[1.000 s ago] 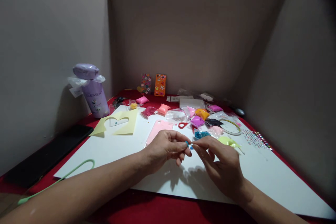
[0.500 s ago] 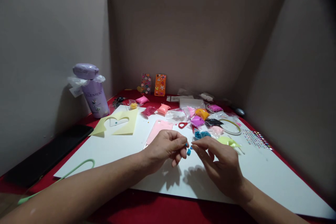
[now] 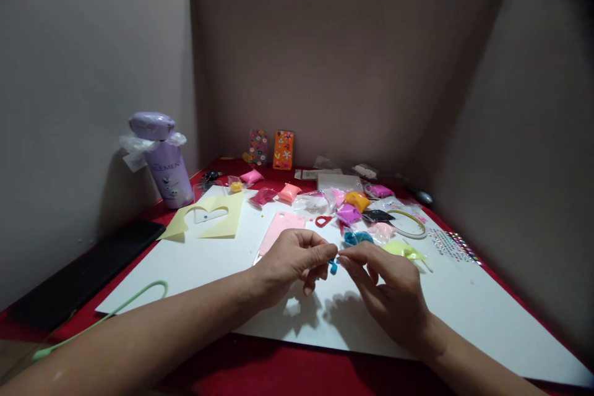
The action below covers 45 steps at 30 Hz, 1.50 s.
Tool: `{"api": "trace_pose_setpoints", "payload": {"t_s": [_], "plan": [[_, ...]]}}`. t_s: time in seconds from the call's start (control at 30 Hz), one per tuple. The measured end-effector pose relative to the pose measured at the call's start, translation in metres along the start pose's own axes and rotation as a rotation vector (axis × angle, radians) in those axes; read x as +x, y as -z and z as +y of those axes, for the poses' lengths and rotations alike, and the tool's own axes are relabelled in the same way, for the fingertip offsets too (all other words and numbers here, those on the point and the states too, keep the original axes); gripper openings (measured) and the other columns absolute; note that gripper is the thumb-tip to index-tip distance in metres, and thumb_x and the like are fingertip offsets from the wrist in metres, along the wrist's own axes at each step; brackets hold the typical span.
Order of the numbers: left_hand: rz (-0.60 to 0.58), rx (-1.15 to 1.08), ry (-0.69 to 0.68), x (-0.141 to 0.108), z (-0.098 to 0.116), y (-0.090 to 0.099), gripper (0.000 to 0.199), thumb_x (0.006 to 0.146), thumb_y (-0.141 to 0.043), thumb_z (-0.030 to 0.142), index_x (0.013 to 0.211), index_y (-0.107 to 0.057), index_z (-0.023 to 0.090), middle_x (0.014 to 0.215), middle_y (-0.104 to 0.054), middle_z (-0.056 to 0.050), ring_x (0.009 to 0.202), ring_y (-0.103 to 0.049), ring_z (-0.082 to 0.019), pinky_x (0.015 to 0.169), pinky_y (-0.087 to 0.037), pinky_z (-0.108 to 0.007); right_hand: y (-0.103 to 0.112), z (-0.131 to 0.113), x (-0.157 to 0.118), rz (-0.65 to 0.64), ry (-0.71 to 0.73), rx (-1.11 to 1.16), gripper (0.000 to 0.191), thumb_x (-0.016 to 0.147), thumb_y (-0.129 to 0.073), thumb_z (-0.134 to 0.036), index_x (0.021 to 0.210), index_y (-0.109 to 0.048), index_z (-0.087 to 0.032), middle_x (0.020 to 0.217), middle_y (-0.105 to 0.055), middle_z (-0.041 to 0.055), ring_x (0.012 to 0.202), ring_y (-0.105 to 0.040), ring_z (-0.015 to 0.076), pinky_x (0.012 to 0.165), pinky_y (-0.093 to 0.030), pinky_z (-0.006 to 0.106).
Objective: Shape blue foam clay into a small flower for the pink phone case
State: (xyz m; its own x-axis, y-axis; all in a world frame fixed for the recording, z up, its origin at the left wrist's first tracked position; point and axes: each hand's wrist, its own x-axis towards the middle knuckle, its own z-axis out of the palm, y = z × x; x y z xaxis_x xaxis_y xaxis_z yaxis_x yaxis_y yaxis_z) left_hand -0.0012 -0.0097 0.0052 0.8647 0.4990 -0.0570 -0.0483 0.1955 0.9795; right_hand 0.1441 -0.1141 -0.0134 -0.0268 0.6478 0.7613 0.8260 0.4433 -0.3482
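Note:
My left hand (image 3: 299, 260) is closed in a pinch above the white board (image 3: 185, 272), its thumb and finger on something too small to make out. Close by on the right, my right hand (image 3: 390, 284) also pinches, its fingertips almost against the left ones; whatever lies between them is hidden. Just below the fingertips shows a small blue clay piece (image 3: 333, 268). Behind my left hand lies a pink phone case (image 3: 281, 229). A bag of blue clay (image 3: 356, 238) lies beyond my right hand, beside a yellow-green clay bag (image 3: 403, 250).
Clay packets, including an orange one (image 3: 357, 200), crowd the board's far side near red-handled scissors (image 3: 323, 221). Cut yellow paper (image 3: 223, 223), a black slab (image 3: 88, 272) and a purple tumbler (image 3: 167, 176) are left. Gem stickers (image 3: 452, 245) lie right. Decorated cases (image 3: 283, 150) stand behind.
My left fingertips have moved slightly right, closer to my right ones. The blue bit that showed at my left fingertips is now hidden.

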Motion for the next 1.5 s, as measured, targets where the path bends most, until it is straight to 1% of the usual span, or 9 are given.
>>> {"api": "trace_pose_setpoints", "payload": {"t_s": [0.07, 0.2, 0.37, 0.67, 0.77, 0.87, 0.97, 1.37, 1.5], "plan": [[-0.004, 0.008, 0.01, -0.0001, 0.0002, 0.0, 0.032, 0.07, -0.07, 0.041, 0.066, -0.055, 0.013, 0.051, -0.055, 0.002, 0.034, -0.042, -0.005, 0.032, -0.033, -0.016, -0.0002, 0.0004, 0.0004, 0.005, 0.006, 0.001, 0.01, 0.083, -0.055, -0.01, 0.087, -0.059, -0.018, 0.07, -0.062, 0.0019, 0.061, -0.054, 0.012, 0.054, -0.04, 0.024], [0.01, -0.013, 0.032, 0.0, 0.0008, -0.0004, 0.032, 0.073, -0.066, 0.042, 0.068, -0.054, 0.013, 0.052, -0.056, 0.002, 0.036, -0.042, -0.005, 0.033, -0.035, -0.016, -0.0008, 0.001, 0.0, 0.007, 0.008, -0.007, 0.012, 0.082, -0.056, -0.009, 0.088, -0.059, -0.018, 0.071, -0.062, 0.0016, 0.061, -0.054, 0.0116, 0.054, -0.04, 0.024], [0.022, 0.012, 0.027, 0.0005, 0.0013, -0.0005, 0.031, 0.074, -0.064, 0.042, 0.068, -0.053, 0.014, 0.053, -0.057, 0.002, 0.036, -0.042, -0.004, 0.033, -0.034, -0.016, -0.0015, 0.0015, -0.001, 0.004, 0.011, -0.002, 0.011, 0.082, -0.056, -0.009, 0.087, -0.059, -0.018, 0.07, -0.061, 0.0013, 0.061, -0.054, 0.0112, 0.054, -0.04, 0.023], [0.025, 0.027, -0.049, 0.0001, 0.002, -0.0021, 0.033, 0.072, -0.067, 0.04, 0.061, -0.047, 0.015, 0.044, -0.047, 0.006, 0.032, -0.038, -0.005, 0.03, -0.032, -0.016, -0.0016, 0.0022, -0.0024, -0.002, 0.004, -0.01, 0.011, 0.082, -0.056, -0.01, 0.088, -0.059, -0.018, 0.071, -0.062, 0.0016, 0.06, -0.054, 0.0113, 0.053, -0.039, 0.023], [0.038, 0.014, -0.034, 0.0007, 0.0016, -0.0028, 0.034, 0.072, -0.067, 0.041, 0.063, -0.048, 0.015, 0.048, -0.054, 0.003, 0.033, -0.041, -0.005, 0.031, -0.035, -0.016, -0.0016, 0.0025, -0.0017, -0.007, 0.005, -0.016, 0.011, 0.082, -0.056, -0.01, 0.087, -0.059, -0.019, 0.071, -0.062, 0.0015, 0.06, -0.054, 0.0113, 0.053, -0.039, 0.023], [0.027, -0.031, -0.008, 0.0012, 0.0009, -0.0024, 0.032, 0.071, -0.068, 0.04, 0.068, -0.05, 0.014, 0.056, -0.061, -0.002, 0.039, -0.049, -0.007, 0.034, -0.04, -0.016, -0.0015, 0.0024, -0.0007, -0.013, 0.008, -0.017, 0.011, 0.082, -0.055, -0.009, 0.088, -0.059, -0.019, 0.07, -0.062, 0.0013, 0.06, -0.054, 0.0112, 0.053, -0.039, 0.023], [0.014, -0.058, 0.013, 0.0012, 0.0002, -0.0012, 0.03, 0.07, -0.07, 0.037, 0.071, -0.05, 0.014, 0.058, -0.064, -0.003, 0.041, -0.052, -0.008, 0.036, -0.041, -0.016, -0.0009, 0.0017, -0.0006, -0.019, 0.011, -0.02, 0.01, 0.083, -0.055, -0.009, 0.086, -0.058, -0.019, 0.069, -0.061, 0.0009, 0.058, -0.053, 0.0107, 0.053, -0.039, 0.022], [0.06, -0.036, 0.032, 0.0012, -0.0001, -0.0003, 0.028, 0.071, -0.07, 0.036, 0.071, -0.054, 0.014, 0.05, -0.057, 0.002, 0.036, -0.043, -0.004, 0.033, -0.033, -0.014, -0.0018, 0.0005, 0.0003, -0.016, 0.018, -0.032, 0.009, 0.083, -0.055, -0.011, 0.085, -0.059, -0.019, 0.067, -0.06, 0.0003, 0.057, -0.053, 0.0102, 0.051, -0.038, 0.022], [0.015, -0.041, -0.001, 0.0013, -0.001, -0.0003, 0.031, 0.071, -0.069, 0.04, 0.07, -0.055, 0.012, 0.053, -0.059, 0.0, 0.038, -0.045, -0.005, 0.035, -0.035, -0.015, -0.0013, 0.0007, -0.0008, -0.026, 0.011, -0.02, 0.01, 0.084, -0.054, -0.011, 0.086, -0.059, -0.019, 0.067, -0.061, 0.0007, 0.058, -0.054, 0.0107, 0.051, -0.039, 0.023]]}}
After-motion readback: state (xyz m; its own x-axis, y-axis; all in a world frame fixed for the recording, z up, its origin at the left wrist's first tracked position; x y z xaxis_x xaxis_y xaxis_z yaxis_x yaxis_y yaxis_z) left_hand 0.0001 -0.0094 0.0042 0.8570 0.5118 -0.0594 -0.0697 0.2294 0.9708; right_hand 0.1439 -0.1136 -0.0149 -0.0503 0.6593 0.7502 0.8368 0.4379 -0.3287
